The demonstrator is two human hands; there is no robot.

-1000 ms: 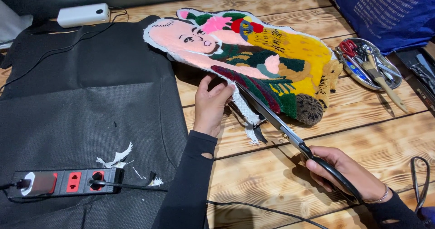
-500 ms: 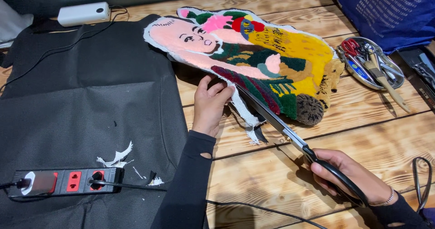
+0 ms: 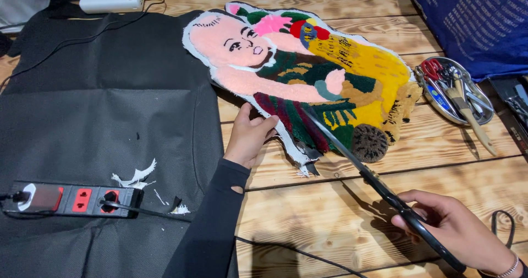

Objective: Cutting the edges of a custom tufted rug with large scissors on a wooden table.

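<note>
Her right hand (image 3: 456,228) grips long black scissors (image 3: 352,160) whose blades reach the tufted rug (image 3: 330,74) edge just beside the left hand (image 3: 250,135), fingers pinching it.

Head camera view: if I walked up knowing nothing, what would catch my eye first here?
Most likely the bright tufted rug, shaped like a figure in pink, yellow and green, lying on the wooden table. Next, the long black scissors in the right hand, blades at the rug's lower edge, which the left hand holds. At far left, a power strip lies on black fabric.
</note>
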